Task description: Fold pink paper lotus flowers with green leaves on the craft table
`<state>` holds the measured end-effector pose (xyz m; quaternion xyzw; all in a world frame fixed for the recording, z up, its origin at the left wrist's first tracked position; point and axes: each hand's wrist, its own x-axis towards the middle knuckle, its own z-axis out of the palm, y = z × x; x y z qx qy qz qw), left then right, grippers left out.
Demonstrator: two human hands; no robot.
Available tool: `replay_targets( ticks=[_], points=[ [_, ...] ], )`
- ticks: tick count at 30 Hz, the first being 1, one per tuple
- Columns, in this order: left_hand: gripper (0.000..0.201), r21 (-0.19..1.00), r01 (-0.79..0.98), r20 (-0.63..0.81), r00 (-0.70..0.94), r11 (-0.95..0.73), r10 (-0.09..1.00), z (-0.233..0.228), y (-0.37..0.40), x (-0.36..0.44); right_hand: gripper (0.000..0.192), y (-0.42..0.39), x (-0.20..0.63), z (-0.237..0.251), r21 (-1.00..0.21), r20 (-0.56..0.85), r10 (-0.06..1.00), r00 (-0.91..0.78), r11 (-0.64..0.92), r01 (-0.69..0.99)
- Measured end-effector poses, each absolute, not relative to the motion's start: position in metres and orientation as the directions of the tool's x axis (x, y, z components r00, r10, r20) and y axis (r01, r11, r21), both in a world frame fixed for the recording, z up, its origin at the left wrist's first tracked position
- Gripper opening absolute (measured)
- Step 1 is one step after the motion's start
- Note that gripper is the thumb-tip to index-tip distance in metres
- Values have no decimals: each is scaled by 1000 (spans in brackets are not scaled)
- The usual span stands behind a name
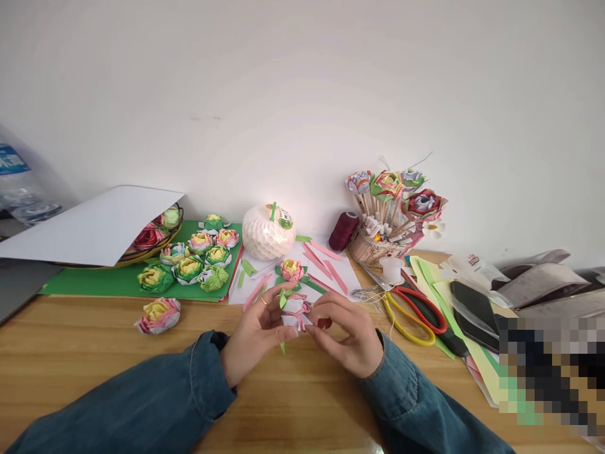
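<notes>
While both denim-sleeved arms reach in over the wooden desk [94, 353], a half-made paper flower [295, 310] sits pinched between the two hands just above the desktop. The left hand [255, 334] curls its fingertips onto the flower's near-left side; the right hand [347, 334] closes thumb and forefinger on its right edge, so each hand grips folded paper. Light, thin and easily creased, the piece looks as though it would crush under a firm squeeze; the folded base and outer petal edges seem the safest places to hold, with fingertips only. Its bloom appears to face up and slightly away from the wearer, a green strip [282, 347] trailing down from beneath, so the long axis runs roughly upright. Finished paper flowers [189, 268] lie on a green sheet [94, 282] at left, pink paper strips [326, 261] behind the hands, scissors [416, 312] to the right, and a basket of stemmed flowers [387, 214] by the wall.
</notes>
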<state>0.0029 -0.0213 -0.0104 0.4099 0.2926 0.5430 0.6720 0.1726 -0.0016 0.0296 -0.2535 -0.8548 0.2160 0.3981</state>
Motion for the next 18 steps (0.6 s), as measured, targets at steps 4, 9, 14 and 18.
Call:
replay_targets(
  ticks=[4,9,14,18],
  points=[
    [54,869,-483,16,238,104,971,-8,-22,3,12,-2,173,31,-526,613,565,-553,813,249],
    [53,870,-484,18,226,97,974,-8,-22,4,12,-3,171,31,-470,658,570,-491,821,323],
    [54,885,-460,19,192,73,981,-12,-22,4,13,-5,167,21,-280,680,571,-461,782,557],
    [53,902,-427,18,185,64,983,-13,-21,5,15,-8,165,14,-135,686,558,-467,729,671]
  ],
)
